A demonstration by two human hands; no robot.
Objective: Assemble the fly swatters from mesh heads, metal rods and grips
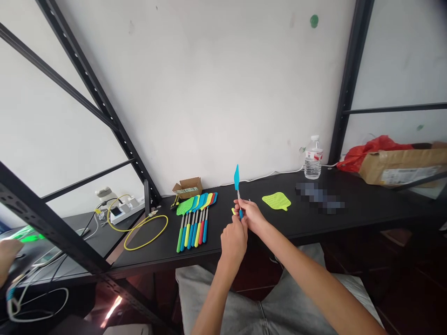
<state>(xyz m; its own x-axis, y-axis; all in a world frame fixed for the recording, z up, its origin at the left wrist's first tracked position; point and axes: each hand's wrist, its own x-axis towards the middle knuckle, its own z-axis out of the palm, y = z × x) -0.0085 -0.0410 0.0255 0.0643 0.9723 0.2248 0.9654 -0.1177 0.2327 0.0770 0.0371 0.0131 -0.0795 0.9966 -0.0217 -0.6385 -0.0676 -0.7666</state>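
In front of me, over the table's edge, I hold a blue fly swatter (236, 177) upright, its head turned nearly edge-on. My left hand (233, 239) is closed round the blue handle at the bottom. Just above it, the fingers of my right hand (252, 215) pinch the metal shaft. A small yellow-green piece (233, 211) shows beside those fingers, mostly hidden. Left of my hands, several fly swatters (192, 225) with green, blue, yellow and red handles lie side by side. To the right lies a loose yellow-green swatter head (277, 201), leaf-shaped and perforated.
Behind the swatters sits a small open cardboard box (188, 187). A yellow cable (146, 232) loops near a power strip (127, 210). A water bottle (313, 158) and a larger carton (401, 165) stand at right. Another person's hand (9, 256) shows far left.
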